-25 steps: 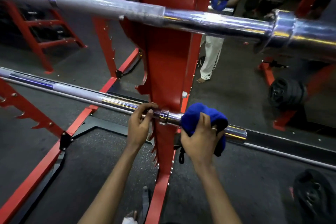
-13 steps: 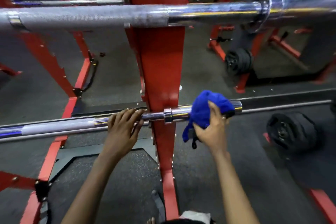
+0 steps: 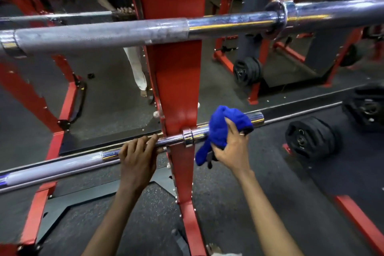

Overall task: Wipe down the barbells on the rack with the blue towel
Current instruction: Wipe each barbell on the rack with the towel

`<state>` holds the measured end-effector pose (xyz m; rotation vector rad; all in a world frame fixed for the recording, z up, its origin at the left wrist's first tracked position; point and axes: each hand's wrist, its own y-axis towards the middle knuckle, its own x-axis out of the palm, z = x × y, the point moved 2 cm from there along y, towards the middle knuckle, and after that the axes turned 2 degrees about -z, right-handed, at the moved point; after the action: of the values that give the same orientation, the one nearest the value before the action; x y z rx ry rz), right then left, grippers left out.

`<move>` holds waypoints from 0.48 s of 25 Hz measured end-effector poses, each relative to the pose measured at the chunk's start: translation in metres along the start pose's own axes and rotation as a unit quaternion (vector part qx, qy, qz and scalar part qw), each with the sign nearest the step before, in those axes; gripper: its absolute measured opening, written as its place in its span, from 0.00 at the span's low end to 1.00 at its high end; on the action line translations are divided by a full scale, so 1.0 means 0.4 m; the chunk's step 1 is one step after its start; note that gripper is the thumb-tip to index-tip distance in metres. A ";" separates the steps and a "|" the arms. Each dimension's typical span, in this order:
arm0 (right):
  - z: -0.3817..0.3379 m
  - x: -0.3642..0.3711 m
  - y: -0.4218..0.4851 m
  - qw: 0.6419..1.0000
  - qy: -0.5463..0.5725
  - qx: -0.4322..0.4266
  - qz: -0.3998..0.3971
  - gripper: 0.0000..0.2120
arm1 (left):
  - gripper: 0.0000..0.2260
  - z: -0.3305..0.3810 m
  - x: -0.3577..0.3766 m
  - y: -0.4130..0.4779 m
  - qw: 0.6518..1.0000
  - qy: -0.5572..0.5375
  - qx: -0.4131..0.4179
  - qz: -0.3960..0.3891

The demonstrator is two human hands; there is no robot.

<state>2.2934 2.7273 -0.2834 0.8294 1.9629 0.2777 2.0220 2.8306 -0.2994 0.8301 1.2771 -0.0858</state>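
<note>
Logged red steel rack upright (image 3: 176, 89) between both hands' fingers. Found long chrome barbell (image 3: 62, 165) under left hand (image 3: 137, 160), fingers together, laid over shaft. Found bunched blue cloth towel (image 3: 222, 127) pinched against sleeve by right hand (image 3: 232, 151). Judged risk: towel slipping off nearby sleeve end, through loose pinch.

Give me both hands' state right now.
Left hand: open, fingers resting on the lower chrome steel barbell.
Right hand: closed, gripping the crumpled blue cloth towel against that barbell's sleeve.
</note>
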 end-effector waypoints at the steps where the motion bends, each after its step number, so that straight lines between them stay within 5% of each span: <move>1: 0.037 -0.017 0.023 0.998 0.016 0.052 0.019 0.35 | 0.19 0.002 -0.009 0.005 1.000 -0.010 -0.010 -0.019; 4: 0.086 -0.039 0.069 0.986 0.019 0.160 0.052 0.34 | 0.22 -0.006 -0.045 0.044 0.996 -0.012 0.006 -0.089; 8: -0.007 -0.001 0.069 0.980 0.010 0.188 0.057 0.34 | 0.22 -0.025 -0.074 0.120 0.946 -0.062 -0.037 -0.316; 10: -0.081 0.043 0.007 0.990 0.015 0.132 0.052 0.34 | 0.20 -0.020 -0.072 0.106 0.953 -0.090 -0.070 -0.281; 12: -0.140 0.080 -0.071 0.996 0.067 0.066 0.001 0.35 | 0.23 0.003 -0.071 0.042 0.983 -0.095 -0.085 -0.135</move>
<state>2.2238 2.7348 -0.2906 0.9191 2.1232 0.2106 2.0218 2.8312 -0.2662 0.4864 1.1905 -0.2632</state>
